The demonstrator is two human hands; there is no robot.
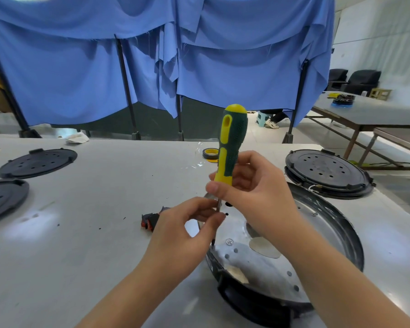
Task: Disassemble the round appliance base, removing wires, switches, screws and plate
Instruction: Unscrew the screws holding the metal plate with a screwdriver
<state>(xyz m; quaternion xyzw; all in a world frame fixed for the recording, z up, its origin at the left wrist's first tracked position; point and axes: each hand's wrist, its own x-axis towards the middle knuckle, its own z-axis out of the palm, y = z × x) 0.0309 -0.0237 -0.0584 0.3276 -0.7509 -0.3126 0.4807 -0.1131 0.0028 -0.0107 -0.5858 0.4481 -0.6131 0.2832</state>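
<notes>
The round appliance base point(336, 223) lies on the white table at the lower right, a black ring around a shiny metal plate point(253, 263). One screw point(229, 241) sits in the plate near its left side. My right hand point(251, 188) grips the lower part of a green and yellow screwdriver point(232, 140), held upright above the base's left edge. My left hand point(189, 230) pinches the screwdriver's metal shaft just below the handle. The tip is hidden behind my fingers.
Black and red switch parts point(149, 221) lie left of the base. Another round base point(327, 174) stands behind it at the right. Two black round covers point(37, 162) point(3, 197) lie at the left. A tape roll point(210, 153) sits at the table's far edge.
</notes>
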